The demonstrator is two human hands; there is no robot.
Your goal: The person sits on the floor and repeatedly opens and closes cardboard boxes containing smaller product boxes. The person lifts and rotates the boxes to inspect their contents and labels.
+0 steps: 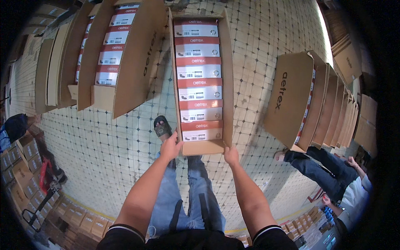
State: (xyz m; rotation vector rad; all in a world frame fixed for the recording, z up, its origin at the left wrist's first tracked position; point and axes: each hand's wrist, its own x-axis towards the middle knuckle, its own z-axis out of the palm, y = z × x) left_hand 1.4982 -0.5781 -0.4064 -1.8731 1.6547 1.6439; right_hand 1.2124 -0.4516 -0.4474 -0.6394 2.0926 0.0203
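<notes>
A long open cardboard carton [204, 148] stretches away from me in the middle of the head view, with its side flaps raised. Inside it lies a single row of several red-and-white shoe boxes [199, 72], their labelled ends showing. My left hand [170, 147] grips the carton's near left corner, fingers against the outer side. At the near right corner my right hand [231, 155] is closed on the cardboard edge. Parts of the fingers of both hands are hidden by the carton wall.
Open cartons of shoe boxes [111, 50] stand to the left. More open cartons [287, 98] form a row at right, with a person [346, 183] beside them. A red pallet jack [45, 173] and stacked cartons [25, 175] are at lower left. Patterned tile [250, 104] covers the floor.
</notes>
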